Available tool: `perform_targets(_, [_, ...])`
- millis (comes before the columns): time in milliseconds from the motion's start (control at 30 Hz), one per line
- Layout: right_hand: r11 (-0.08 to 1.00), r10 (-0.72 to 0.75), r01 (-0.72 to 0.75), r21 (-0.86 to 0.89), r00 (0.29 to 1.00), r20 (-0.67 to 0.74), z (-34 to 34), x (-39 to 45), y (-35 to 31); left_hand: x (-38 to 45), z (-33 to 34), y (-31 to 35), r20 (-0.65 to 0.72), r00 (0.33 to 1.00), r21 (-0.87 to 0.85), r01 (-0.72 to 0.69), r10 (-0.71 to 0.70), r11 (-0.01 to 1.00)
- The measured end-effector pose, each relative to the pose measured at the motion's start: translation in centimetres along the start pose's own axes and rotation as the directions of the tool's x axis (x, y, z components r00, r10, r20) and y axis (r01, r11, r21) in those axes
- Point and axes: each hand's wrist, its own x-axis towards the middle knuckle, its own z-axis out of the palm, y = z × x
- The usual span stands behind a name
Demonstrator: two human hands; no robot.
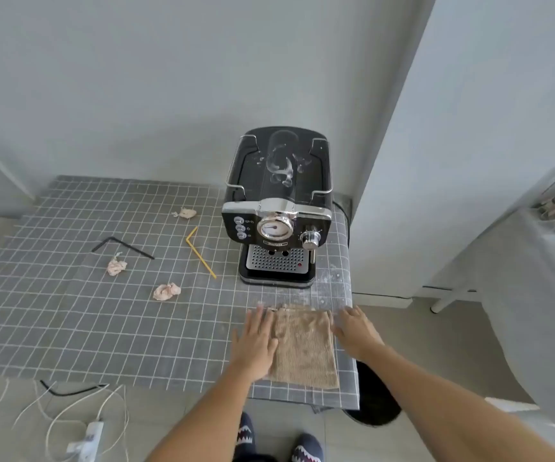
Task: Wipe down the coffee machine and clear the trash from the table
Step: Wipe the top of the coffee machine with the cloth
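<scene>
A black and chrome coffee machine (277, 208) stands at the table's far right, with white smears on its top. A beige cloth (306, 348) lies flat on the table's near right corner. My left hand (256, 341) rests flat on the cloth's left edge, fingers spread. My right hand (356, 328) touches the cloth's right edge, fingers apart. Three crumpled pinkish paper wads (167, 291) (116, 266) (185, 213) lie on the grey checked tablecloth (69, 311). A yellow bent straw (199, 255) and a black bent straw (121, 246) lie among them.
White powder dusts the table to the right of the machine (331, 278). A black bin (374, 395) stands on the floor under the table's right corner. A power strip with white cables (86, 438) lies on the floor at lower left. A white wall corner rises on the right.
</scene>
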Motion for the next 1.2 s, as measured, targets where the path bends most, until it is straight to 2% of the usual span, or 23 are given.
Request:
perform_targets(133, [0.997,0.083,-0.082,0.012,0.978,-0.189,3.9,-3.4,-1.1,-2.0,3.1,1.2,0.026,1.000,0.089,-0.020,0.018,0.996])
perform_targets(233, [0.982,0.188,-0.172,0.082,0.949,-0.252,5.8,-5.0,-1.8,-3.2,4.3,1.1,-0.001,1.000,0.098,0.017,-0.017,0.995])
perform_targets(333, [0.965,0.232,-0.183,0.187,0.930,-0.284,5.7,-5.3,-2.7,-4.1,4.7,1.2,0.000,0.999,0.073,0.043,-0.043,0.996])
perform_targets(400, [0.949,0.200,-0.101,0.298,0.925,-0.323,4.7,-5.6,-3.6,-4.8,4.3,1.5,-0.019,0.999,0.023,0.040,-0.040,0.999])
perform_targets(467, [0.908,0.115,0.050,0.416,0.925,-0.361,3.2,-6.2,-4.8,-5.1,3.8,1.9,-0.069,0.998,-0.025,0.011,-0.013,1.000])
perform_targets(567, [0.843,-0.054,0.268,0.467,0.904,-0.423,0.1,-7.9,-7.0,-5.0,2.6,2.5,-0.206,0.973,-0.160,-0.142,0.107,0.977])
perform_targets(633, [0.803,-0.144,0.381,0.459,0.871,-0.470,-1.9,-8.6,-8.2,-4.9,0.8,3.1,-0.307,0.936,-0.343,-0.277,0.172,0.898])
perform_targets(700, [0.758,-0.197,0.459,0.464,0.839,-0.508,-4.2,-9.0,-9.2,-5.4,-1.7,3.9,-0.423,0.891,-0.486,-0.378,0.166,0.788])
perform_targets(800, [0.720,-0.168,0.489,0.492,0.811,-0.560,-8.2,-9.4,-10.2,-6.1,-5.8,4.9,-0.535,0.828,-0.533,-0.484,0.167,0.694])
perform_targets(900, [0.631,-0.115,0.496,0.596,0.820,-0.561,-12.4,-10.0,-10.9,-6.4,-11.1,5.3,-0.659,0.720,-0.455,-0.613,0.218,0.646])
perform_targets(967, [0.574,-0.152,0.455,0.681,0.876,-0.458,-14.9,-10.3,-11.3,-6.2,-15.1,5.5,-0.704,0.653,-0.372,-0.673,0.278,0.639])
perform_targets(1033, [0.629,-0.177,0.395,0.670,0.912,-0.371,-16.5,-10.2,-12.1,-5.6,-19.1,5.3,-0.743,0.573,-0.275,-0.732,0.345,0.624])
perform_targets(1100, [0.656,-0.162,0.396,0.642,0.905,-0.394,-18.3,-9.9,-13.7,-4.8,-22.7,4.9,-0.773,0.494,-0.184,-0.774,0.398,0.605])
perform_targets(1200, [0.487,-0.081,0.436,0.757,0.885,-0.458,-21.3,-9.1,-16.1,-3.5,-26.0,4.5,-0.827,0.416,-0.113,-0.781,0.377,0.615])
